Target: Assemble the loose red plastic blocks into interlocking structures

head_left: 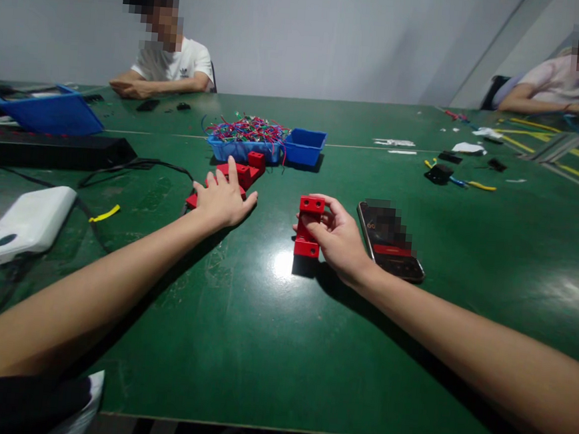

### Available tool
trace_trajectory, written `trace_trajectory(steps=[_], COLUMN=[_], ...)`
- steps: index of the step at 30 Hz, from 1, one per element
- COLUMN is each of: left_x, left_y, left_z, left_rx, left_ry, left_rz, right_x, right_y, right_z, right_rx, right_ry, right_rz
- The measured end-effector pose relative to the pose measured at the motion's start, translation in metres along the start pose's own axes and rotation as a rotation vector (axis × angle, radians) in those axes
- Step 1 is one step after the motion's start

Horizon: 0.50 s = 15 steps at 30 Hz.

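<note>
In my right hand [340,238] is a red block with holes [311,205], gripped between the thumb and fingers. Two holes show in its upper end and one in its lower end. My left hand [222,198] has its fingers spread over a cluster of red pieces [253,167] on the green table. The hand covers part of that cluster, so I cannot tell whether it touches them. Just right of my right hand lies a dark phone [388,241].
Beyond my left hand stand a blue bin heaped with coloured wires [245,148] and a small blue bin [305,148]. A white device [26,223], cables and a black bar [49,149] are at left. Two people sit across the table [258,362]. Wire pieces [440,174] lie far right.
</note>
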<state>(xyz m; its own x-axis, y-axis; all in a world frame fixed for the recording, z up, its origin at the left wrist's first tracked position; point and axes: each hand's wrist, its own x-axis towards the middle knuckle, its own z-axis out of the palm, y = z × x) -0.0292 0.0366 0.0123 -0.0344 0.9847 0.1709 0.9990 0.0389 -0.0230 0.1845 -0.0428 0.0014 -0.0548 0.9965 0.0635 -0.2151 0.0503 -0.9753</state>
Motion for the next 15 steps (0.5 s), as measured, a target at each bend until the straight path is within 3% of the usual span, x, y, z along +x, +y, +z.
trace_trajectory(steps=[8, 15], left_x=[-0.004, -0.014], left_y=[0.006, 0.013], left_z=[-0.015, -0.023], left_rx=[0.082, 0.164], left_ry=[-0.106, -0.078], left_rz=[-0.111, -0.029], right_x=[0.0, 0.0], right_y=[-0.001, 0.001], right_z=[0.0, 0.002], right_rx=[-0.024, -0.021], right_ry=[-0.006, -0.015], right_rz=[-0.001, 0.001])
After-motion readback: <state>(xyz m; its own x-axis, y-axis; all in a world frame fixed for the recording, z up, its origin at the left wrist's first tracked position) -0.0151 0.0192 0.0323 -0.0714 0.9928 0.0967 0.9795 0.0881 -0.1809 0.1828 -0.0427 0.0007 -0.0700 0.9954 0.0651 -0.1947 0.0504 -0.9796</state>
